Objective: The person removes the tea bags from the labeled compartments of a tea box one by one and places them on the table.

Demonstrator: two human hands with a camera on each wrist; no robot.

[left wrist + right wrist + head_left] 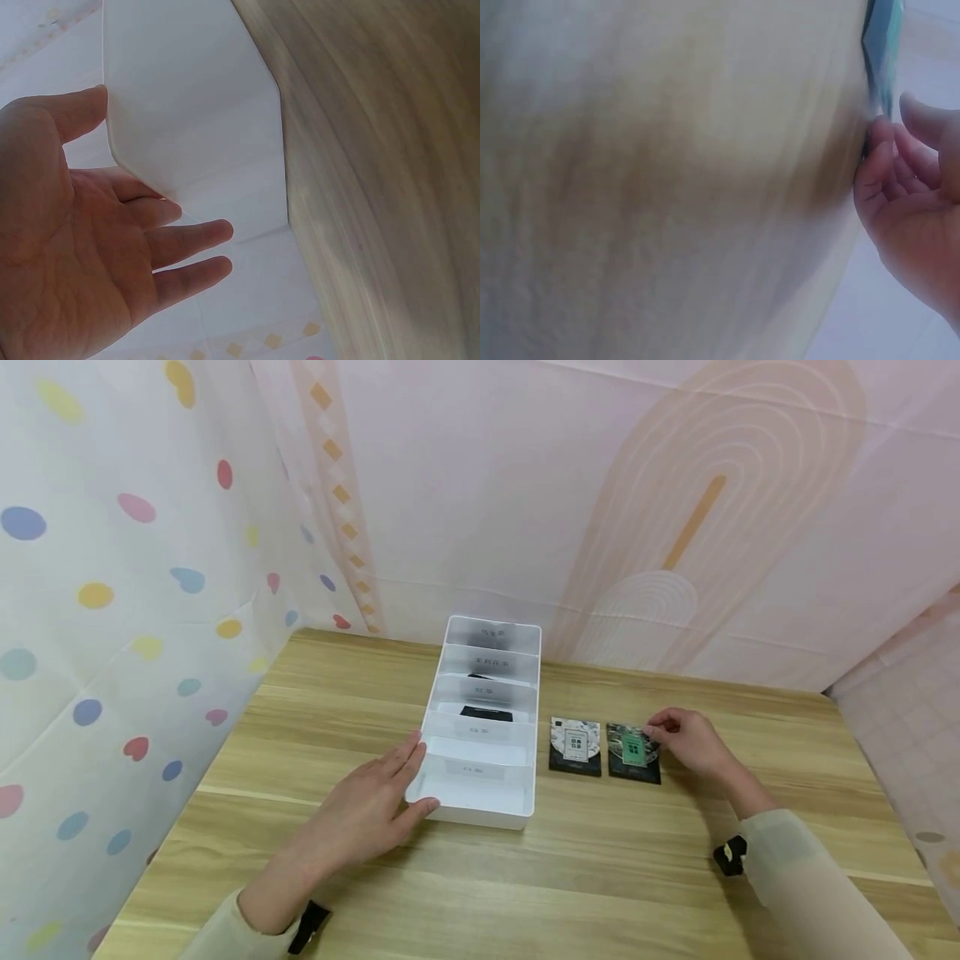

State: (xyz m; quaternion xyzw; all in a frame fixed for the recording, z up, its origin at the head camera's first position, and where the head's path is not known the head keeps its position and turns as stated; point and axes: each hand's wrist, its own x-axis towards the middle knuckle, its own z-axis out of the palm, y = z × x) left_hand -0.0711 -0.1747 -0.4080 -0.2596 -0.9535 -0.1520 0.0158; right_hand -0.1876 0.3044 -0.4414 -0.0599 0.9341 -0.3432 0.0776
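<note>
A long white compartment box (471,817) with printed labels on its dividers stands on the table. My left hand (367,802) rests against its near left corner, thumb at the front rim and fingers fairly straight along the side; the left wrist view shows this hand (97,232) against the white wall. To the right of the box lie two flat packets: one with a white label (576,747), one with a green label (634,753). With curled fingers, my right hand (693,743) pinches the green-labelled packet at its upper right edge. The right wrist view shows only a sliver of that packet (885,37).
Dark flat packets (486,714) sit in the box's middle compartments. The wood-grain table (600,885) meets a pale patterned curtain (480,485) at the back and a dotted curtain (165,610) on the left.
</note>
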